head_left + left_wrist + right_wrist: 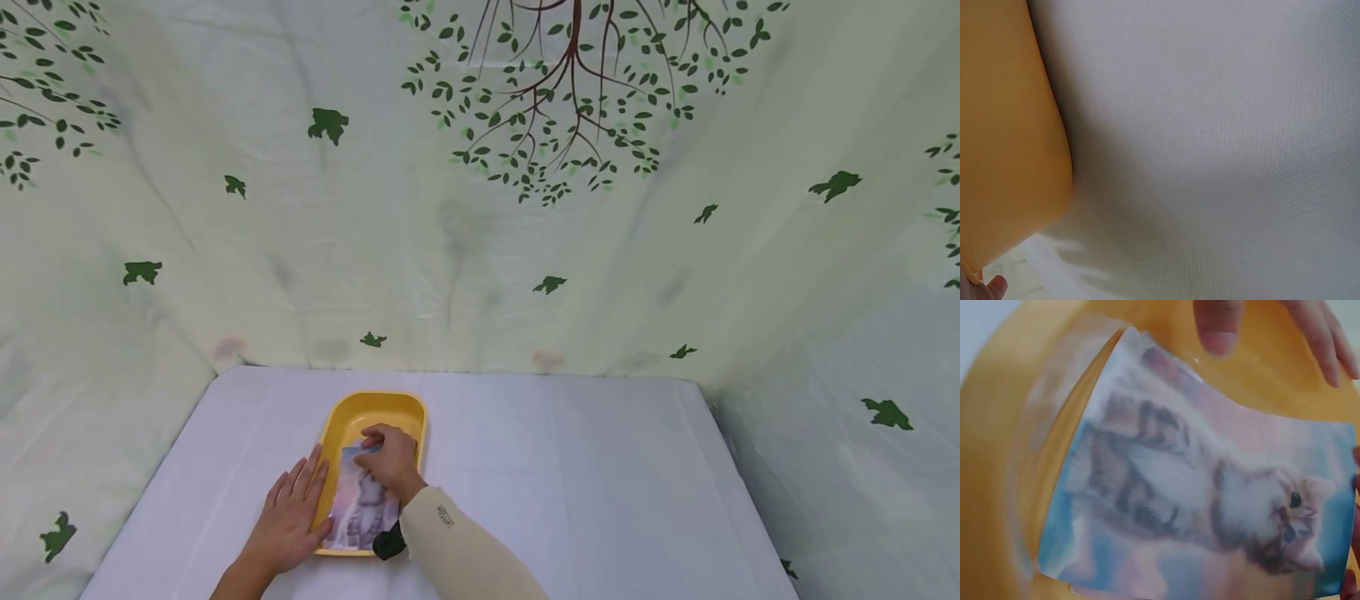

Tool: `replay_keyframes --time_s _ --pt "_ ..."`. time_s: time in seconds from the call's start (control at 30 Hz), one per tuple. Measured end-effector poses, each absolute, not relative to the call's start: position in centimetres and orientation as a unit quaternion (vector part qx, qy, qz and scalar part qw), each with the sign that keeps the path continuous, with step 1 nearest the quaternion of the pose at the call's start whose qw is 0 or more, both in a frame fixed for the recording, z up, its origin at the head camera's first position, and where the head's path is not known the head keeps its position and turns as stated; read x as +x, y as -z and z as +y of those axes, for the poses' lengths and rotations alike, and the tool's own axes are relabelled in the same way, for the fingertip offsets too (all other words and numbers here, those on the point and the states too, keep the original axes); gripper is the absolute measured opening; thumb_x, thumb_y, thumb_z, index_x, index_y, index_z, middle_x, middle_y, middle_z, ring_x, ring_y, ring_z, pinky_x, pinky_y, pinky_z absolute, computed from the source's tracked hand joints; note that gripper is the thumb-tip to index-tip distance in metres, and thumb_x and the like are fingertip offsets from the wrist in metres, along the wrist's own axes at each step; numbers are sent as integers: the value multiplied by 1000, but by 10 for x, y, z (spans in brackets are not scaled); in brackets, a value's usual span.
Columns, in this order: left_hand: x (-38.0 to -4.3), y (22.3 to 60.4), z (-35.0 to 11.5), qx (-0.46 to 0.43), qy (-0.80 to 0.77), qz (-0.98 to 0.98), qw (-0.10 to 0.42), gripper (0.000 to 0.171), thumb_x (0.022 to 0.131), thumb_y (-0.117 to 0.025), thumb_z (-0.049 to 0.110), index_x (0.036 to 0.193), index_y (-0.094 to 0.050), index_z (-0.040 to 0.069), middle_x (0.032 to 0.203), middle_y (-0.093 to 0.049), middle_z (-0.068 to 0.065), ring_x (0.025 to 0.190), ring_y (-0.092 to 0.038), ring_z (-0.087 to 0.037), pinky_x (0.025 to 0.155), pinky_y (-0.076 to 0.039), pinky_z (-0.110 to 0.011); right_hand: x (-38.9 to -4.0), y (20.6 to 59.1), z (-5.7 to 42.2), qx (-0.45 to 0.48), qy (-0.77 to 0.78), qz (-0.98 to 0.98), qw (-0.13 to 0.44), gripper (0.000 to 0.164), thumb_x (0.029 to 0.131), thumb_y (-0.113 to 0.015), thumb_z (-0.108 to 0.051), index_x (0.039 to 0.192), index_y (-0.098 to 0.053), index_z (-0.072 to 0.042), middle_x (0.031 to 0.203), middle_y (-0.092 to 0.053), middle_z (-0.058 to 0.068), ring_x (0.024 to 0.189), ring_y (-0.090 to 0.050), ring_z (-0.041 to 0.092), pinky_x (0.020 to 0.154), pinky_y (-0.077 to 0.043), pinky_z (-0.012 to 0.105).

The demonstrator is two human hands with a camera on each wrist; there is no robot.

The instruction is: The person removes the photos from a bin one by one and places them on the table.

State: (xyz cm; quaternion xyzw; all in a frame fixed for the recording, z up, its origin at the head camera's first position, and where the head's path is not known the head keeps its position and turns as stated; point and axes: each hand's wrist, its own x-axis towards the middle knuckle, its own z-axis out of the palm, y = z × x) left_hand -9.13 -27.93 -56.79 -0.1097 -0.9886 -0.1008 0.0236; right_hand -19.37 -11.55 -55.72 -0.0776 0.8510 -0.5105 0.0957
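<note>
A yellow tray (378,405) lies on the table with a kitten picture card (365,510) inside it. My right hand (395,461) reaches over the tray and pinches the card's far edge; in the right wrist view its fingertips (1356,481) show at that edge. The card (1179,487) bows slightly, and a thin edge of another sheet (1085,590) peeks out beneath it. With fingers straight and spread, my left hand (288,518) rests against the tray's left rim. In the left wrist view the tray's outer wall (1010,137) fills the left side, beside a fingertip (997,286).
A white cloth covers the table (577,467), which extends well to the right of the tray. Behind it hangs a pale curtain (450,250) printed with leaves and branches. A small black object (388,542) sits by the right sleeve.
</note>
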Motion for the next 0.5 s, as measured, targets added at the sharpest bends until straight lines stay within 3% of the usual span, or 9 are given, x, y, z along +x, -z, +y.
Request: replay_keyframes --time_s 0.1,0.2,0.5 --pt "-91 569 -280 -120 104 -987 38 78 83 -67 30 142 -33 -8 161 -4 -12 135 -22 -43 107 -20 -61 -196 555 -113 -93 511 848 101 28 76 -76 -2 103 -73 -12 79 -66 -12 73 -57 -1 82 -50 23" --pt "-91 566 -278 -121 103 -987 29 77 84 -66 30 142 -34 -8 161 -3 -13 136 -22 -43 107 -19 -62 -199 549 -112 -122 480 861 114 31 76 -71 5 102 -75 -12 83 -68 -11 74 -56 0 66 -48 17" --pt "-92 561 -277 -107 108 -988 -5 78 84 -66 30 143 -33 -10 160 -5 -16 138 -18 -44 109 -15 -62 -201 542 -101 -169 402 891 124 21 75 -72 1 82 -79 -17 76 -70 -12 71 -59 -1 60 -46 14"
